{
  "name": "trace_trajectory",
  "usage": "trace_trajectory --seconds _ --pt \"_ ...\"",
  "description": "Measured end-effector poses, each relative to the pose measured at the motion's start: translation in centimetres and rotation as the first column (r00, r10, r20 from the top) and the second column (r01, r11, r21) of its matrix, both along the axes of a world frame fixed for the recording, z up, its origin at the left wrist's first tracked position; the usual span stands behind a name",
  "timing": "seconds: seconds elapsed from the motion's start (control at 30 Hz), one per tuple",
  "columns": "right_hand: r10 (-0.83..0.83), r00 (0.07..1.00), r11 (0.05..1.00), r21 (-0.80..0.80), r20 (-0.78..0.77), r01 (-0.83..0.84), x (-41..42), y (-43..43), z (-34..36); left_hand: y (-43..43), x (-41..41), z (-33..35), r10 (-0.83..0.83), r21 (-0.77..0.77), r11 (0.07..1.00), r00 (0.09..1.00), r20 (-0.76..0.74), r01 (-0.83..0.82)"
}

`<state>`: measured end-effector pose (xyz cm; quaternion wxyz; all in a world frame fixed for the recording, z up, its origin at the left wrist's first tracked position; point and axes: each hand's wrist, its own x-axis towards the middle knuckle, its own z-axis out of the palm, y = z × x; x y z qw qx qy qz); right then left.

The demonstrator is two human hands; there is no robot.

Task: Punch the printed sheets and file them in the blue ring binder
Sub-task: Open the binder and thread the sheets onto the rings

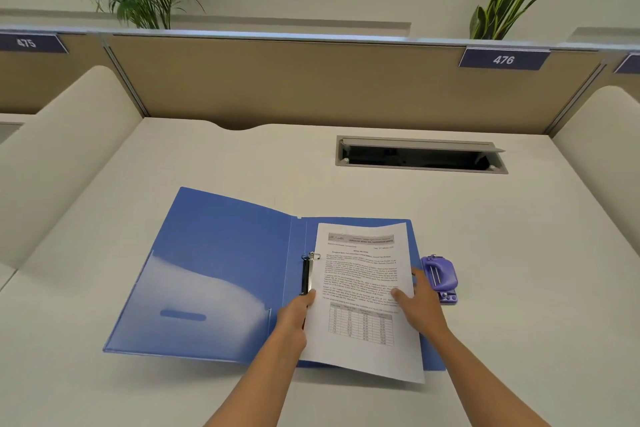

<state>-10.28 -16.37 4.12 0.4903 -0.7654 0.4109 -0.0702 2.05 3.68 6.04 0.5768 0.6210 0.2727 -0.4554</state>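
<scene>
Lying open on the pale desk (519, 253) is one blue plastic ring binder (214, 270). Its right half holds one white printed paper stack (363, 288), sheet count unclear, beside the black ring mechanism (306, 274). Two hands hold the stack: the left hand (294, 317) has its fingers pinching the left edge, and the right hand (420, 305) has its fingers grasping the right edge. One purple hole punch (441, 276) stands just right of the binder.

A pale desk (485, 218) bears the open blue ring binder (214, 270), a purple hole punch (440, 276) beside it.
</scene>
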Motion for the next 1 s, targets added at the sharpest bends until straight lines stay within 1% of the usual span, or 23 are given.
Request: trace_trajectory --seconds 0.17,0.4,0.57,0.67,0.8,0.87,1.0 --pt "-0.014 1.0 1.0 0.017 0.013 0.014 0.0 -0.1 -0.3 -0.1 -0.2 0.3 0.014 -0.025 1.0 1.0 -0.009 -0.014" --pt "-0.024 1.0 0.999 0.043 -0.004 0.024 -0.2 -0.4 -0.8 -0.1 -0.5 -0.4 0.023 -0.005 1.0 0.999 -0.023 -0.023" --pt "-0.035 0.999 0.998 0.053 0.025 0.033 -0.3 -0.3 -0.7 -0.4 -1.2 0.1 0.074 0.072 0.994 0.996 0.058 -0.078" --pt "-0.056 0.996 0.998 0.041 0.063 0.053 -0.2 -0.3 -0.3 -0.6 -1.4 -0.5 0.067 0.092 0.993 0.993 0.101 -0.077" --pt "-0.064 0.994 0.998 -0.004 0.085 0.065 0.2 -0.7 0.1 -0.7 -1.5 -1.3 0.035 0.123 0.991 0.992 0.119 -0.05" --pt "-0.067 0.994 0.998 -0.013 0.09 0.069 0.3 -0.9 0.1 -0.8 -1.8 -1.0 0.035 0.101 0.994 0.993 0.113 -0.047" --pt "-0.056 0.993 0.998 -0.013 0.107 0.058 0.3 -0.9 0.2 -0.5 -2.1 -0.6 0.06 -0.002 0.998 0.997 0.038 -0.06"
